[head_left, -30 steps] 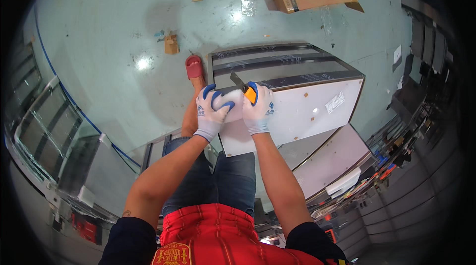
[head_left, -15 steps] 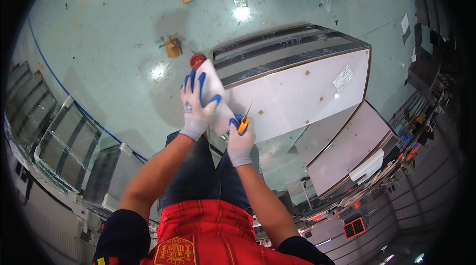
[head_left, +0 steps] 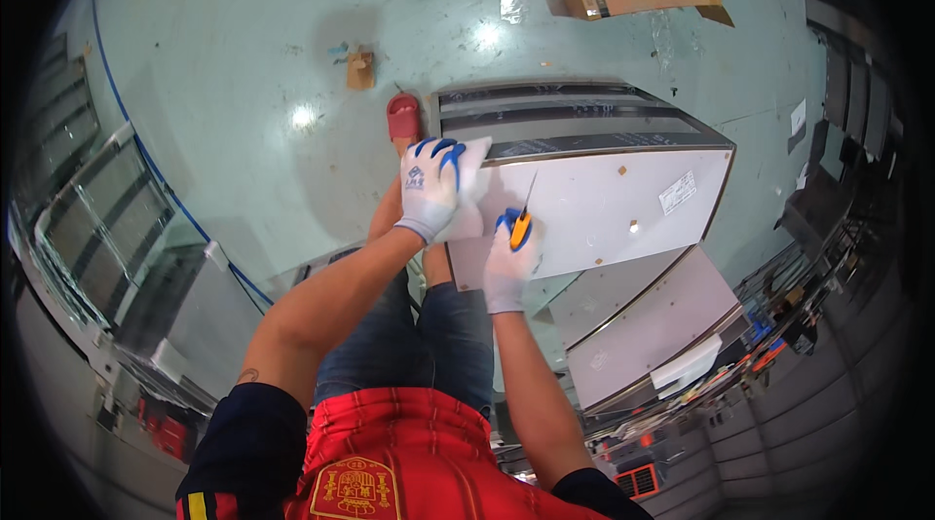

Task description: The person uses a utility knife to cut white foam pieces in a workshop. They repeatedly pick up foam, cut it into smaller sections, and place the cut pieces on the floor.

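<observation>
Foam sheet (head_left: pixel 471 215) shifted over edge of white panel (head_left: pixel 604 208), left hand (head_left: pixel 429 189) grasping foam sheet, right hand (head_left: pixel 510 262) clenched around yellow knife (head_left: pixel 521 230)

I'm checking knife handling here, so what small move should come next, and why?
Probably ease the right hand a little farther right, away from the left hand: it holds an orange utility knife with the blade out, over the white panel, while the left hand is close by on the white foam sheet.

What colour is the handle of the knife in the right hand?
The slim knife handle is yellowish orange, clearest in the head view.
</observation>
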Tool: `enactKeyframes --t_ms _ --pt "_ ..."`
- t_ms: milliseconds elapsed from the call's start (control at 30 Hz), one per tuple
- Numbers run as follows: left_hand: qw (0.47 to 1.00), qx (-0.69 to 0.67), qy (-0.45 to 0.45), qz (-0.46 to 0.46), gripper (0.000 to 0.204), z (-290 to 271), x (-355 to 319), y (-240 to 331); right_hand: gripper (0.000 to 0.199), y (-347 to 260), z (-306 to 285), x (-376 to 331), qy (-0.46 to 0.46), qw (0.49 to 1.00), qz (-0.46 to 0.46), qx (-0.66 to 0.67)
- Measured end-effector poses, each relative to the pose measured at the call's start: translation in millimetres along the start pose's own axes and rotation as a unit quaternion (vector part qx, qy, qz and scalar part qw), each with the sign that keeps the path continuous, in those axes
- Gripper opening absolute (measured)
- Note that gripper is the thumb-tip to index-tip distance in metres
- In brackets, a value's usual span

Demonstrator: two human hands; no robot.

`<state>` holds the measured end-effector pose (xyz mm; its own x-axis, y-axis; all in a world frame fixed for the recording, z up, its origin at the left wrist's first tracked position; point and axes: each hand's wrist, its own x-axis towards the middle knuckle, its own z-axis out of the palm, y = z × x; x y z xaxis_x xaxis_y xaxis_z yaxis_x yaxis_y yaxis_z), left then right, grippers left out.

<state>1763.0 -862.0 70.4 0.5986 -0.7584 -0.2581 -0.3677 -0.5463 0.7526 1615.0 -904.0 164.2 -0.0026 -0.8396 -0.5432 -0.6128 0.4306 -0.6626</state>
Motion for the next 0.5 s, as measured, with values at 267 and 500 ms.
enactKeyframes --t_ms 267,500 --pt "0.984 -0.09 0.113 -0.107 0.023 30 -11 2 0.031 -56 63 79 -0.16 0.867 -0.286 -0.376" --pt "0.984 -0.052 -0.159 0.059 0.109 -30 -12 -55 0.022 -30 59 103 -0.15 0.827 -0.357 -0.408"
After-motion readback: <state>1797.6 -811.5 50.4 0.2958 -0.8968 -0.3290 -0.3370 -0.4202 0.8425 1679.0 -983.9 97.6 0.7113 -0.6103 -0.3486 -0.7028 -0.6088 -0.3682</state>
